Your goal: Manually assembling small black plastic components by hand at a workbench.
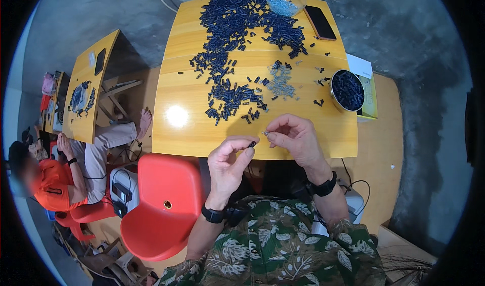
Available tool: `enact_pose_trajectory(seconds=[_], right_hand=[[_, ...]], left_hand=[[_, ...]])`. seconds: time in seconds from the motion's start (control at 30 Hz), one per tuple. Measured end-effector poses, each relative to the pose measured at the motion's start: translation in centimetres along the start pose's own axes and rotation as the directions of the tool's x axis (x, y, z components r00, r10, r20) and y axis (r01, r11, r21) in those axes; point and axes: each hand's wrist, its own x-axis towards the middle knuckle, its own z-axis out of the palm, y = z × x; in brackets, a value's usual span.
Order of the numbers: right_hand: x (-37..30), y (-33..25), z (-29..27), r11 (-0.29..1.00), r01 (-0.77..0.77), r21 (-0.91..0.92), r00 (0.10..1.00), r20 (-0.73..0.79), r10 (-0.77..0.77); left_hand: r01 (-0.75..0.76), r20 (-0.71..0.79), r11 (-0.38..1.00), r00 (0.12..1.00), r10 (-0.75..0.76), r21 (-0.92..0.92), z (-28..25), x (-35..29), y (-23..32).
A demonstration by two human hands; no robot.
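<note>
Between the thumb and forefinger of my left hand [228, 165] is a small black cylindrical piece [252, 144]. My right hand [297, 140] pinches a tiny clear piece [265, 133], just right of the black one; the two pieces are apart. Both hands hover over the near edge of the yellow wooden table [177, 91]. Beyond them lies a large spread of loose black cylindrical pieces [227, 28], running from the far edge toward me. A small heap of clear pieces [281, 81] sits beside it, nearer my right hand.
A round tin [347, 90] full of black pieces stands at the right edge. At the back are a clear bowl [284, 4] of pale blue bits and a phone [320, 23]. A red chair [164, 200] is at my left. Another person [55, 180] sits by a second table [93, 91].
</note>
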Motion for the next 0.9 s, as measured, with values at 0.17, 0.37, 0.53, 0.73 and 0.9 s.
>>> enact_pose_trajectory(seconds=[0.17,0.37,0.53,0.73,0.9], right_hand=[[0.0,0.1,1.3,0.999,0.020,-0.035,1.000,0.000,-0.020],[0.4,1.4,2.0,0.997,0.036,-0.075,0.999,0.031,-0.034],[0.8,1.9,2.5,0.995,0.068,-0.072,0.997,0.050,-0.065],[1.1,2.0,2.5,0.992,0.062,-0.110,0.998,0.030,-0.059],[1.3,1.8,2.6,0.982,0.104,-0.160,0.995,0.024,-0.101]], left_hand=[[0.226,0.096,0.867,0.974,-0.204,-0.444,-1.0,0.8,-1.5],[0.335,0.134,0.658,0.932,-0.337,-0.674,-0.8,1.5,-1.6],[0.326,0.099,0.574,0.915,-0.391,-0.751,-1.5,1.6,-2.6],[0.350,0.089,0.611,0.906,-0.415,-0.710,-1.4,2.0,-2.6],[0.415,0.099,0.593,0.866,-0.491,-0.690,-1.3,2.4,-1.7]])
